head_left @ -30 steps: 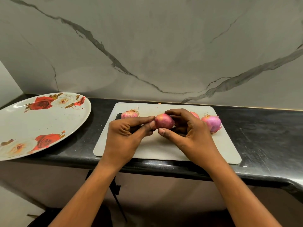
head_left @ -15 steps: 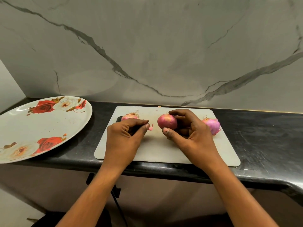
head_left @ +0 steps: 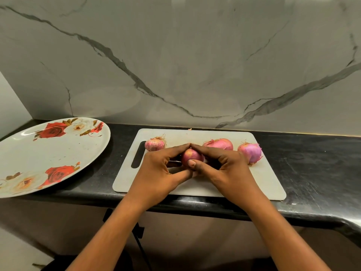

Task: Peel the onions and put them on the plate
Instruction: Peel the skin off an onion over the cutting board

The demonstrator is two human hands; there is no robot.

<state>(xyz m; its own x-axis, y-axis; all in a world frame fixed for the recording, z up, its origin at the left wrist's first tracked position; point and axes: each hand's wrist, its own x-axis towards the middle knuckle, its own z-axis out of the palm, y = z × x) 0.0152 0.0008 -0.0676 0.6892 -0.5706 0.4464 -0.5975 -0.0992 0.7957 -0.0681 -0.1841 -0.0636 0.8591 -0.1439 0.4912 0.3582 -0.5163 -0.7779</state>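
A small red onion (head_left: 190,156) is held over the grey cutting board (head_left: 259,184) between both hands. My left hand (head_left: 159,173) curls round its left side and my right hand (head_left: 226,169) round its right, fingertips meeting above it and thumbs pressing its near side. Three more onions lie along the board's far edge: one at the left (head_left: 154,144), one behind my right hand (head_left: 219,144), one at the right (head_left: 251,152). The large white plate with red roses (head_left: 48,153) lies to the left with no onion on it.
The board lies on a black counter (head_left: 312,169) whose front edge runs just below my wrists. A marble wall (head_left: 185,65) rises directly behind. The plate overhangs the counter's left front edge.
My left hand, which had pulled away to the left with a bit of skin, has come back onto the onion. Both hands now enclose it, slightly lower over the board.
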